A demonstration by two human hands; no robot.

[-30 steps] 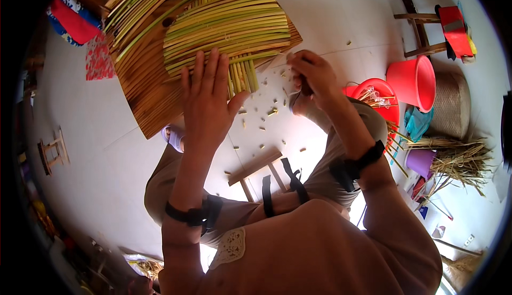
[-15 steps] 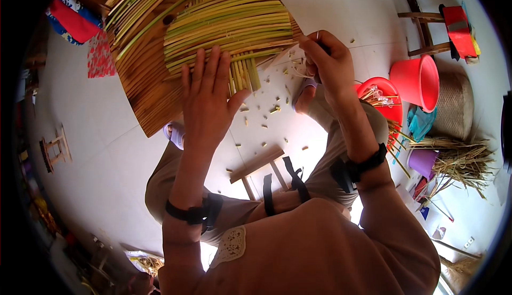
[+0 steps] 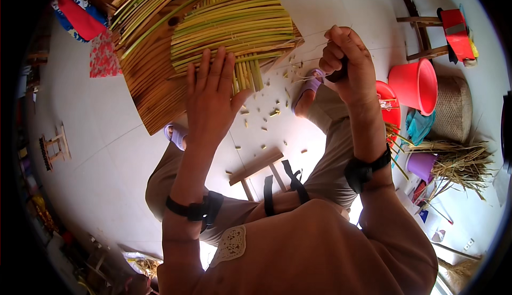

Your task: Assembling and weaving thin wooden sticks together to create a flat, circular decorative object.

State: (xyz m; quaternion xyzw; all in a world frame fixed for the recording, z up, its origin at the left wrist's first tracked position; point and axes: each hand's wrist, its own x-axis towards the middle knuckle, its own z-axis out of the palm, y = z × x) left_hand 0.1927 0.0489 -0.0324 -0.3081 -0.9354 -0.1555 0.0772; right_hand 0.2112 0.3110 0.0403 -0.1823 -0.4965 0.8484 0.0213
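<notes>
A woven mat of yellow-green stalks [image 3: 232, 25] lies on a brown wooden board [image 3: 152, 97], with a row of loose stalks [image 3: 154, 4] along the board's left. My left hand [image 3: 213, 89] rests flat on the mat's near edge, fingers stretched, over short crosswise stalks. My right hand [image 3: 349, 63] is raised right of the mat, fingers closed round a dark object [image 3: 336, 73], probably a handle, mostly hidden by them. Fine pale thread or fibre stretches between that hand and the mat's right side.
At the right are red buckets [image 3: 405, 81], a woven basket [image 3: 453, 103], a purple bucket [image 3: 418, 167], a straw bundle [image 3: 458, 164] and a stool [image 3: 418, 20]. A wooden piece [image 3: 256, 164] and stalk offcuts lie on the floor [image 3: 266, 127]. A small rack [image 3: 53, 145] stands left.
My right hand has moved right and upward, away from the mat, drawing out the thin strand. My left hand stays on the mat, shifted slightly right in view.
</notes>
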